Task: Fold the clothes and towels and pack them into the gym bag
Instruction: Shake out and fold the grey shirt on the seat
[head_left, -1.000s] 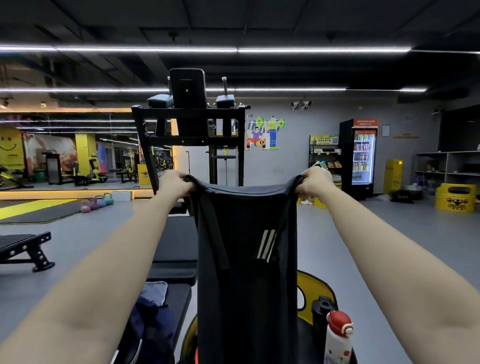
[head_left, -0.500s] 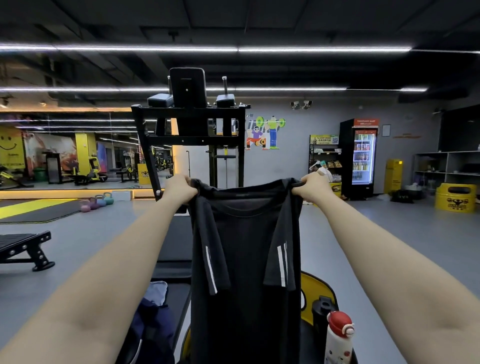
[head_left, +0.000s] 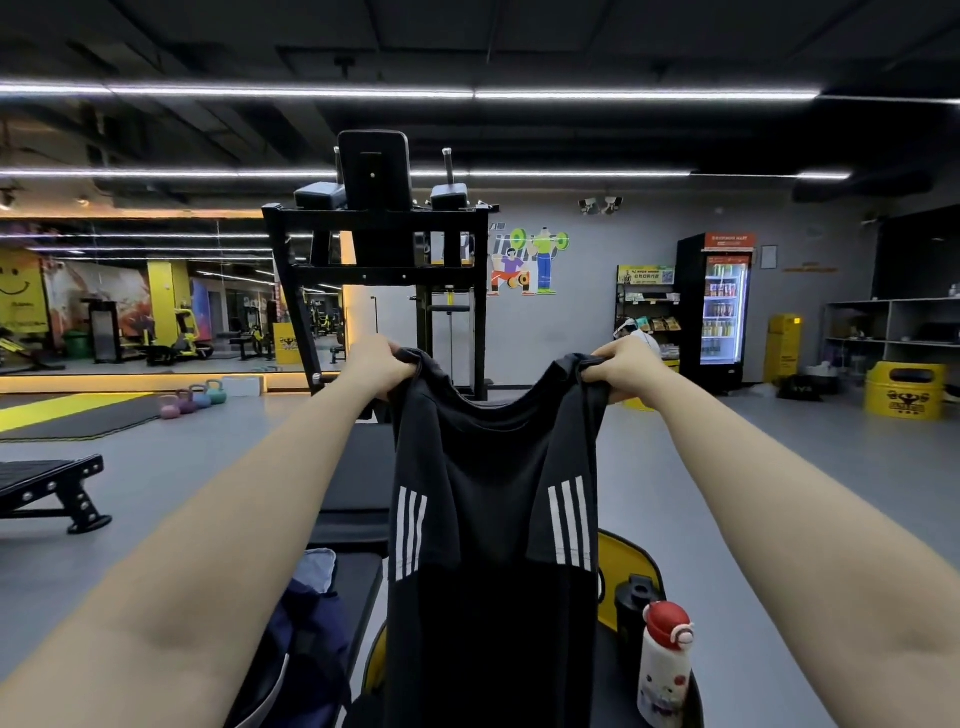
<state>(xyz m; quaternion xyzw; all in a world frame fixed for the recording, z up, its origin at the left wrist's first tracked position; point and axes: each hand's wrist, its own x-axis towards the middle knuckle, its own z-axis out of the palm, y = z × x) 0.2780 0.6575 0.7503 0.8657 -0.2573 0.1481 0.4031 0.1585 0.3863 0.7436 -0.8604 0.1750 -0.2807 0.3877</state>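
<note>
Nearest, a white bottle with a red cap (head_left: 666, 670) and a dark blue gym bag (head_left: 306, 639) sit low on the padded surface (head_left: 358, 577). Above them hangs the black shirt (head_left: 493, 519), which has turned since a second ago: both striped sleeves now face forward and the collar sags, so it looks ready to lay flat. The left hand (head_left: 376, 366) and right hand (head_left: 626, 371) pinch its shoulders, fingers curled. Beyond stand a black rack (head_left: 379, 249) and a lit drinks fridge (head_left: 719, 306).

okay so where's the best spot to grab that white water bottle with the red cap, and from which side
Probably the white body of the water bottle, just under the red cap, coming from its right. It stands upright, the black shaker crowds its left and rear, and the hanging black shirt lies further left. Both hands grip that shirt now.
</note>
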